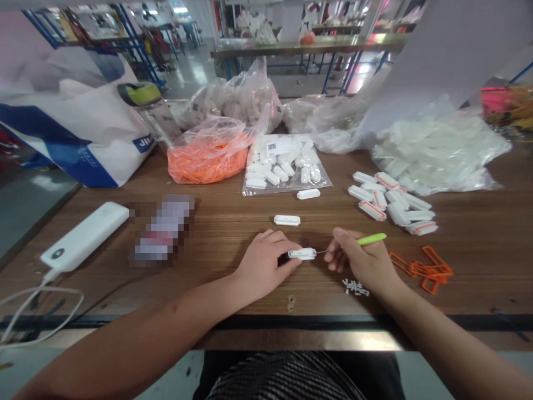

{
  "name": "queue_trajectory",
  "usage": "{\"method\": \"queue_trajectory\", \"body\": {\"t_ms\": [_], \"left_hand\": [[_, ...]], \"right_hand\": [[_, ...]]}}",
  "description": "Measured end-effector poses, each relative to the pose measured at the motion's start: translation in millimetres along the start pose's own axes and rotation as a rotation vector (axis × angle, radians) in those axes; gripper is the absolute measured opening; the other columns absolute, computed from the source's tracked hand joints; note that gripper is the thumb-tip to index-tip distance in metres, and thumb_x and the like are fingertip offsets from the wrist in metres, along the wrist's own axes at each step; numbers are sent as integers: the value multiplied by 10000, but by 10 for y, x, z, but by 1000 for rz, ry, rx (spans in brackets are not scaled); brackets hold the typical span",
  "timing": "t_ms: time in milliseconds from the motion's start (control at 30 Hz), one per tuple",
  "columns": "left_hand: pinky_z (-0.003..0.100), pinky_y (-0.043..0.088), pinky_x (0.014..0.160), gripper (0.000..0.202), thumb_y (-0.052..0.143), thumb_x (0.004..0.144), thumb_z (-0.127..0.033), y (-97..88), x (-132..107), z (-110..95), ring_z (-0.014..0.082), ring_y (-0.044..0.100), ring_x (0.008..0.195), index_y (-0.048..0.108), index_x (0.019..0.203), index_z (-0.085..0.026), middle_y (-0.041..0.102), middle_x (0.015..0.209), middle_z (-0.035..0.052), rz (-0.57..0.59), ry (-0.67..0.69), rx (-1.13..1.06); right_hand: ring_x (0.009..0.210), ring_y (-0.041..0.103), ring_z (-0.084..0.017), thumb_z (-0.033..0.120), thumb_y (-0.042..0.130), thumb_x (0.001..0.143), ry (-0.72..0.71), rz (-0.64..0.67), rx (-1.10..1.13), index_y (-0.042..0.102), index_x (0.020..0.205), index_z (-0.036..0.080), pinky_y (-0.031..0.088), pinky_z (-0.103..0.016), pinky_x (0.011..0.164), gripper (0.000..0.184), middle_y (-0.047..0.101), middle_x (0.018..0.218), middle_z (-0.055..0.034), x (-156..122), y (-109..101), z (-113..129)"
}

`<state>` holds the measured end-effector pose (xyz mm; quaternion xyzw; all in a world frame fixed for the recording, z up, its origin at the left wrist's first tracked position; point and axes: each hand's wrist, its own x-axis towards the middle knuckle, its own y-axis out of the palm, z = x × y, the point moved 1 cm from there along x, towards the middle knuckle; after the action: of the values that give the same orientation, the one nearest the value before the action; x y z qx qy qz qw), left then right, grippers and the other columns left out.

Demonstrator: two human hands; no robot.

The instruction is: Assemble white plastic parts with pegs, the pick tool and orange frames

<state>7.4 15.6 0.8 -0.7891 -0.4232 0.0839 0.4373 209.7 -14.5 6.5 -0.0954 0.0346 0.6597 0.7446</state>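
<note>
My left hand [265, 265] grips a small white plastic bar [302, 254] on the wooden table [233, 244], its fingers wrapped around the bar's left end. My right hand [358, 260] pinches a green-handled metal pick [371, 239], whose thin shaft reaches left to the bar's right end. Just past my left fingers lies a loose white bar [287, 220], with another [308, 193] farther on. Tiny white bits [355, 287] sit below my right hand. Thin orange frames [428, 271] lie to its right.
Above my right hand is a heap of white bars with orange trim [391, 203]. Along the back stand bags of orange strips [208, 161], white bars [285, 164] and clear parts [437, 150]. A white power bank [85, 236] and a pixelated object [163, 230] lie left.
</note>
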Motion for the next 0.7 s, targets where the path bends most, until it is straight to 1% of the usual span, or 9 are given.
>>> {"method": "queue_trajectory", "body": {"t_ms": [133, 233, 367, 433, 533, 600, 700], "left_hand": [[393, 432, 809, 160, 624, 887, -289, -6, -2, -4, 203, 581, 846, 692, 1016, -223, 666, 887, 24, 4, 1, -16], [395, 429, 821, 160, 612, 896, -293, -10, -2, -9, 205, 586, 859, 693, 1016, -226, 669, 895, 25, 9, 6, -22], [379, 424, 803, 160, 621, 891, -280, -3, -4, -15, 202, 580, 844, 699, 1019, -222, 661, 861, 20, 1, 8, -18], [373, 420, 798, 161, 627, 888, -275, 3, -7, -14, 198, 581, 838, 702, 1014, -210, 659, 859, 21, -10, 14, -20], [370, 416, 795, 160, 622, 892, -277, 6, -11, -7, 195, 581, 838, 702, 1007, -200, 658, 868, 24, -16, 25, -12], [369, 417, 792, 163, 610, 901, -291, 1, -10, -3, 195, 580, 839, 700, 1012, -212, 655, 861, 20, -8, 19, -2], [373, 422, 799, 166, 596, 909, -307, -9, -6, -5, 194, 582, 850, 696, 1021, -235, 657, 875, 16, 2, 7, 2]], "right_hand": [[366, 581, -121, 726, 615, 713, -27, 32, -44, 593, 558, 158, 438, -195, 337, 589, 644, 490, -56, -5, -1, 29], [384, 592, -131, 699, 557, 787, -97, 51, -146, 601, 565, 160, 452, -209, 350, 585, 644, 501, -60, -24, -7, 43], [445, 615, -125, 525, 476, 929, -275, 94, -352, 615, 617, 173, 474, -215, 422, 491, 657, 548, -38, -84, -4, 67], [464, 612, -124, 448, 453, 958, -369, 108, -443, 610, 634, 183, 481, -227, 462, 447, 656, 559, -24, -114, 4, 85], [473, 601, -125, 388, 435, 971, -470, 112, -537, 591, 633, 190, 481, -244, 501, 422, 639, 555, -13, -140, 18, 96], [475, 603, -120, 366, 429, 976, -501, 110, -546, 586, 636, 191, 480, -243, 511, 413, 639, 560, -10, -145, 21, 81], [470, 613, -117, 363, 422, 981, -470, 87, -485, 597, 643, 194, 485, -237, 505, 416, 652, 566, -10, -144, 17, 39]]}}
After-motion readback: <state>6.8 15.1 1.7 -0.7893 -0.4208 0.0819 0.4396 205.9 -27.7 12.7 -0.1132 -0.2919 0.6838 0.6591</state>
